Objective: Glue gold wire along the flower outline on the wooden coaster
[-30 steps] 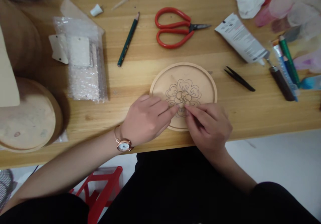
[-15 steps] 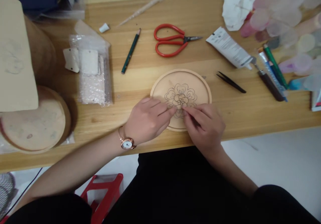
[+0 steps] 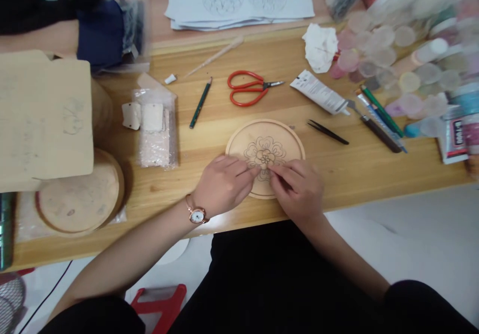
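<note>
A round wooden plate [image 3: 238, 143] with a raised rim lies near the front edge of the table. A flower [image 3: 265, 147] in dark outline fills its middle. My left hand [image 3: 226, 184], with a watch on the wrist, rests over the plate's left side, its fingers closed and their tips at the lower part of the flower's centre. From the other side my right hand [image 3: 299, 190] pinches thumb and finger at the same spot. The two hands' fingertips nearly meet. Whatever lies between them is too small to make out.
Behind the plate are red-handled scissors [image 3: 245, 88], a dark green pencil [image 3: 200, 103], black tweezers [image 3: 328, 132] and a white tube [image 3: 320, 92]. Many small paint pots [image 3: 409, 82] crowd the right. A second round wooden plate [image 3: 80, 199] stands left, beside bagged pale pieces [image 3: 157, 144]. Another person's arm [image 3: 41, 39] reaches in.
The view has shifted, so the table's far side and printed sheets now show. Both hands stay at the flower's centre with hardly any visible movement.
</note>
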Available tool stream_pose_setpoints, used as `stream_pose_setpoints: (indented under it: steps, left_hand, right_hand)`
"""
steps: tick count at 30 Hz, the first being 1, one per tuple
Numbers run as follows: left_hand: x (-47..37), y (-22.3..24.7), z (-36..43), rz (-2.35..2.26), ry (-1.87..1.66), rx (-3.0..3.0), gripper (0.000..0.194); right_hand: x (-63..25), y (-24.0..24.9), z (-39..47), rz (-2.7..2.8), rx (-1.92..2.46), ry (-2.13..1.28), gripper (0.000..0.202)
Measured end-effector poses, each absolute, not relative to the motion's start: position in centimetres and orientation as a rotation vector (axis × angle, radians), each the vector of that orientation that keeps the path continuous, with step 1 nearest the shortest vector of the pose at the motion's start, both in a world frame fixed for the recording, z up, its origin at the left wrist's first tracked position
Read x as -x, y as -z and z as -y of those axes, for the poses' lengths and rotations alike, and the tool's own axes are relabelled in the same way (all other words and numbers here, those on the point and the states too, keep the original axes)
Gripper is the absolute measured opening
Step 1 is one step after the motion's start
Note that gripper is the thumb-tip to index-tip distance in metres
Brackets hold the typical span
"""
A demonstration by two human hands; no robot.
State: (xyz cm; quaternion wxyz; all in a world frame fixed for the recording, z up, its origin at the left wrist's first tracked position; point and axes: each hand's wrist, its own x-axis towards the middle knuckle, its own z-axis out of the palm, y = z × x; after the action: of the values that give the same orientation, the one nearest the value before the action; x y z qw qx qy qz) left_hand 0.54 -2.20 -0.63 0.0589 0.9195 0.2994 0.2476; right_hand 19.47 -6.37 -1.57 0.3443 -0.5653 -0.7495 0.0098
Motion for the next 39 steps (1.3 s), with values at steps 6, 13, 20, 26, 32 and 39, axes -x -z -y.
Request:
stream_pose_setpoints:
  steps: [6, 13, 20, 26, 32, 39]
  left_hand:
    - [-0.49, 0.61, 2.28, -0.921, -0.746, -2.78, 0.021]
    - [-0.64, 0.67, 2.24, -0.92, -0.781, -2.793, 0.02]
    - [-0.64, 0.77, 2.17, -0.911, -0.796, -2.798, 0.021]
    - [-0.59, 0.71, 2.18, -0.903, -0.777, -2.801, 0.02]
    - [-0.57, 0.57, 2.16, -0.904, -0.754, -2.801, 0.021]
    - [-0.55, 0.5, 2.14, -0.912, -0.745, -2.791, 0.021]
  right_hand:
    - [-19.42, 1.73, 6.41, 1.949, 1.458, -0.035, 0.011]
    - [-19.45, 1.68, 6.45, 1.97, 1.46, -0.009, 0.012]
    - [-19.33, 1.65, 6.39, 1.963, 1.46, -0.002, 0.013]
    - [-19.28, 1.77, 6.47, 1.956, 1.468, 0.013, 0.014]
    - [-19.21, 1.78, 6.51, 1.956, 1.475, 0.003, 0.014]
    - [-19.27, 1.78, 6.5, 1.963, 1.475, -0.007, 0.014]
